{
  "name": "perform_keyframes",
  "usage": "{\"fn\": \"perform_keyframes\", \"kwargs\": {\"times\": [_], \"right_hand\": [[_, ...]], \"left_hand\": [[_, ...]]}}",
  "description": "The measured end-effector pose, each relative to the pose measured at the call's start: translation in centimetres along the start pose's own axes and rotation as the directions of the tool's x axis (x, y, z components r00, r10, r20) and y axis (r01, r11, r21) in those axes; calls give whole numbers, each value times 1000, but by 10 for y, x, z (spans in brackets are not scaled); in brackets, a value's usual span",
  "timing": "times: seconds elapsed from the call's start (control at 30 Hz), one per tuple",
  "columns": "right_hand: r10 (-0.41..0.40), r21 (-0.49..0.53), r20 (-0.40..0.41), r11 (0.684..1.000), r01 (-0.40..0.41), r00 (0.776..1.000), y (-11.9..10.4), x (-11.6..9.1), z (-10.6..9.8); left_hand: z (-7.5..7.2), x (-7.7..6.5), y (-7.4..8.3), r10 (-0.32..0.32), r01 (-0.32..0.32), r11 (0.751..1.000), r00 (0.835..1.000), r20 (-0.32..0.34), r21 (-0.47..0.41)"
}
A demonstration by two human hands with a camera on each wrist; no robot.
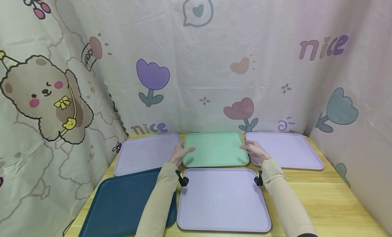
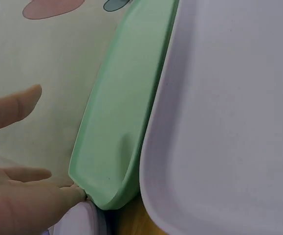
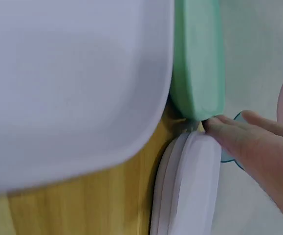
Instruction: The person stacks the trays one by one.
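A mint-green tray (image 1: 214, 148) lies at the back middle of the table, between both hands. My left hand (image 1: 180, 153) is at its left side, fingertips right at the rim and thumb straight over the tray. My right hand (image 1: 256, 152) is at the opposite side, its thumb also reaching over the tray. In the left wrist view, the left fingers (image 2: 65, 196) extend to the corner of the green tray. The right fingers (image 3: 224, 127) are straight at the tray's end, close above stacked lavender trays (image 3: 192, 181).
A larger lavender tray (image 1: 223, 199) lies in front of the green one, between the forearms. Lavender trays sit at the back left (image 1: 147, 152) and back right (image 1: 284, 148). A dark blue tray (image 1: 128, 203) lies front left on the wooden table (image 1: 330, 203). Printed curtains (image 1: 202, 60) hang behind.
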State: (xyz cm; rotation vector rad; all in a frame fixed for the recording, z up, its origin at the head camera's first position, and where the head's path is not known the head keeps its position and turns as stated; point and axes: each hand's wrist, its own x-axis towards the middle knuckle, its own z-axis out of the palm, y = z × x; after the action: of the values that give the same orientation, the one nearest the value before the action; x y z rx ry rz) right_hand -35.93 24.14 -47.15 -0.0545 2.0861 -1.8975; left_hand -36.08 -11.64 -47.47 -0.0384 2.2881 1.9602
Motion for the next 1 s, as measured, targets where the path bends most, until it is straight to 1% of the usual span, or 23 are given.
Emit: {"fn": "perform_keyframes", "kwargs": {"times": [0.13,0.23,0.37,0.57,0.63,0.8,0.9,1.0], "right_hand": [[-9,90,-27,996,12,1000,0,-1,0],[-2,126,-46,992,8,999,0,-2,2],[4,144,-93,990,9,996,0,-3,4],[21,174,-181,985,11,983,0,-4,4],[28,182,-218,983,12,976,0,-4,3],[16,179,-296,983,39,955,1,-7,1],[14,171,-322,984,44,947,0,-11,0],[20,166,-341,985,40,940,-1,-15,-3]], "left_hand": [[0,-1,0,-37,36,999,998,-43,-28],[0,-2,0,-58,53,996,995,-77,-66],[0,-2,0,-70,56,989,992,-101,-134],[-4,-1,-1,-108,84,965,991,-85,-249],[-6,0,-2,-118,93,960,990,-81,-265],[-8,-3,-1,-147,121,953,986,-78,-277],[-8,-3,0,-152,117,948,983,-99,-294],[-7,-2,0,-146,94,942,979,-141,-323]]}}
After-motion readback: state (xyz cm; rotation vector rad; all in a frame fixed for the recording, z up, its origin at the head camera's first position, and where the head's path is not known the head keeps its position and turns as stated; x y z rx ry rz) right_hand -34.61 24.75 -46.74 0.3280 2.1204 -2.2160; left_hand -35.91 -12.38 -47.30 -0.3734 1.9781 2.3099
